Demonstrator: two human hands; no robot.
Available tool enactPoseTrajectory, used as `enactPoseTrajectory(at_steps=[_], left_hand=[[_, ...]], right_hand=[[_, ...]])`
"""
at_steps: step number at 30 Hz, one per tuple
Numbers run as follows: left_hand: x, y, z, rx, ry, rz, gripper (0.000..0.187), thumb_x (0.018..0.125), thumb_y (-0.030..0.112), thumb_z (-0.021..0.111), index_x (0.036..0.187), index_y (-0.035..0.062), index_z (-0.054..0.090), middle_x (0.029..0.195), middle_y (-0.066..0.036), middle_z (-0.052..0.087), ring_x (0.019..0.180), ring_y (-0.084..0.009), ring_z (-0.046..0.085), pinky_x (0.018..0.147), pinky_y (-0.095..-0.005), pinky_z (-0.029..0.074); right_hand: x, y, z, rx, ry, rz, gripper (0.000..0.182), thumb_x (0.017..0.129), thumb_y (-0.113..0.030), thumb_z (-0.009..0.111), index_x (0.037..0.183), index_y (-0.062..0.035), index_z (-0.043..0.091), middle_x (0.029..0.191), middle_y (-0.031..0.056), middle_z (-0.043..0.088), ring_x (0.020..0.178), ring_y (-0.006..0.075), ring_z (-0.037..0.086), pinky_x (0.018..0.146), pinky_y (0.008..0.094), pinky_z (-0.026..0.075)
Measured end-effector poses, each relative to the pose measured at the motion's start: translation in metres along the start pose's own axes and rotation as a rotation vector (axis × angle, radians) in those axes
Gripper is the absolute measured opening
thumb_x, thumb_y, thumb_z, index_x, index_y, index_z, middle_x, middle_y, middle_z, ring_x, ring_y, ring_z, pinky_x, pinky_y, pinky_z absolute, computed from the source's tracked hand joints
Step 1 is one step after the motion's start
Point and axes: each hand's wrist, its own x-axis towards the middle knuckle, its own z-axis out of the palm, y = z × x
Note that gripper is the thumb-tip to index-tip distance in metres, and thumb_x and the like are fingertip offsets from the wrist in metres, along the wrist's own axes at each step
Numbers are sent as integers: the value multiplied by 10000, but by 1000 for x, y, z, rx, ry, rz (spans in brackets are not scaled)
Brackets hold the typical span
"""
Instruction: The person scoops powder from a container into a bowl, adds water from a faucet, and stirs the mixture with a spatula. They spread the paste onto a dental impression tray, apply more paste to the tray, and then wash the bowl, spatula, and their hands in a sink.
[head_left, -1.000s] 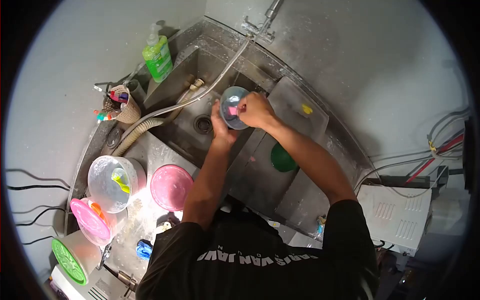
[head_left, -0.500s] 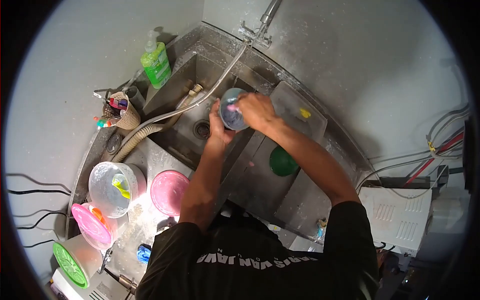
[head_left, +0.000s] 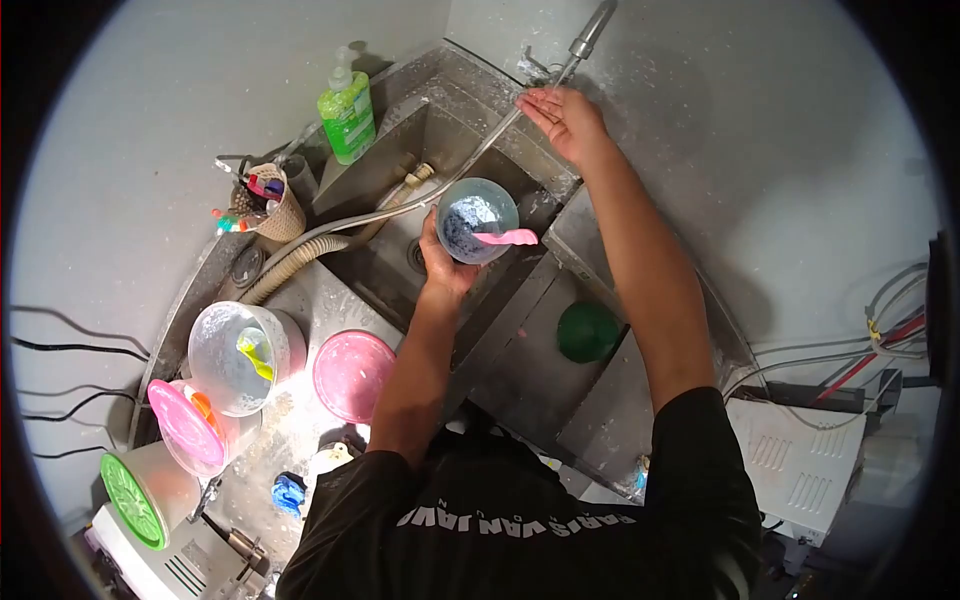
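Hose (head_left: 385, 214) crosses the sink (head_left: 378, 262) beside the bowl (head_left: 477, 207) clasped in left hand (head_left: 447, 264); open, empty right hand (head_left: 567, 122) by tap (head_left: 533, 68).

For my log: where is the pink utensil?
In the head view, the pink utensil sits in the bowl held by the left hand over the sink, handle past the right rim.

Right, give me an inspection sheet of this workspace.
Surface: steel sink, whitish marks on the counter beside it
Job's things: bowl over the sink, pink spoon leaning inside, handle past the rim
Clutter: tubs, pink lid, blue item, green bowl
Hands: left hand holds the bowl; right hand open near the tap, contact unclear
Cables: black ones by the left wall; red, grey ones at right
Surroundings: soap bottle, white box
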Motion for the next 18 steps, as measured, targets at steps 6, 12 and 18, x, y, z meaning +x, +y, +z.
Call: enactPoseTrajectory(at_steps=[6, 12, 18], left_hand=[[-2, 7, 4, 7, -2, 39, 655, 901, 627, 400, 1337, 163, 553, 1329, -89, 575, 1216, -322, 550, 998, -555, 451], [-3, 5, 2, -33, 31, 75, 652, 908, 626, 400, 1326, 152, 558, 1314, -79, 586, 1206, -297, 558, 980, -519, 469], [-7, -7, 3, -56, -34, 196, 610, 925, 592, 446, 1288, 119, 578, 1269, -81, 616, 1182, -269, 573, 1021, -451, 447]], right_hand=[[-47, 19, 17, -629, -510, 317, 333, 980, -180, 549, 1179, 72, 637, 1139, 200, 684, 1047, 294, 673, 946, 369, 536], [-95, 32, 22, -1624, -377, -272, 252, 904, -257, 655, 962, -22, 723, 937, 162, 724, 933, 306, 697, 802, 399, 542], [-136, 82, 9, -1984, -373, -283, 193, 865, -209, 659, 900, -39, 742, 936, 201, 717, 916, 358, 705, 796, 460, 564]])
